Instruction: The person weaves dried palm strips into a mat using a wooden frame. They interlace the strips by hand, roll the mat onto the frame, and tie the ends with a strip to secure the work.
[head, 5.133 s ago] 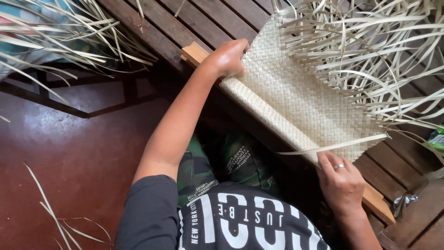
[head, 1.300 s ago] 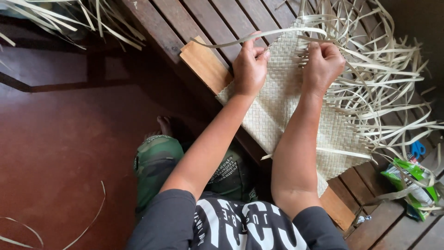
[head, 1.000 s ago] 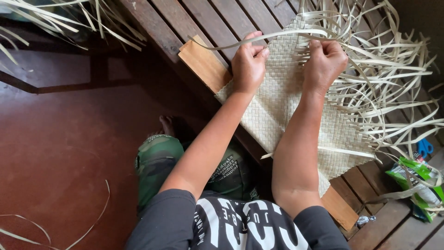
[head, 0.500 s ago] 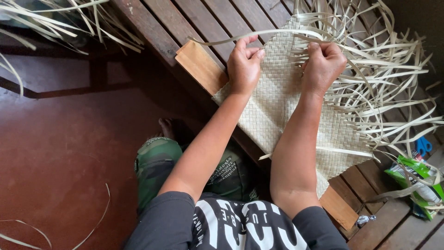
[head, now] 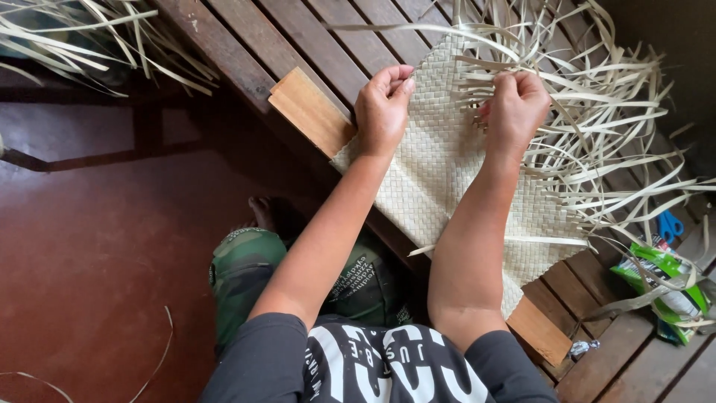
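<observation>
**2 hands on a woven mat**

Left hand [head: 382, 108] curled, fingertips pressed on the pale woven mat [head: 440, 172], thumb and forefinger pinched on 1 long strip [head: 418, 30]. Right hand [head: 514, 104] closed in a fist round loose strips [head: 597, 112] at the mat's unfinished edge. Mat flat on a dark slatted bench [head: 313, 37], over a light wooden board [head: 309, 112]. Far right on the bench: crumpled green and white packet [head: 664, 287], just beside blue scissor handles [head: 669, 224]
</observation>
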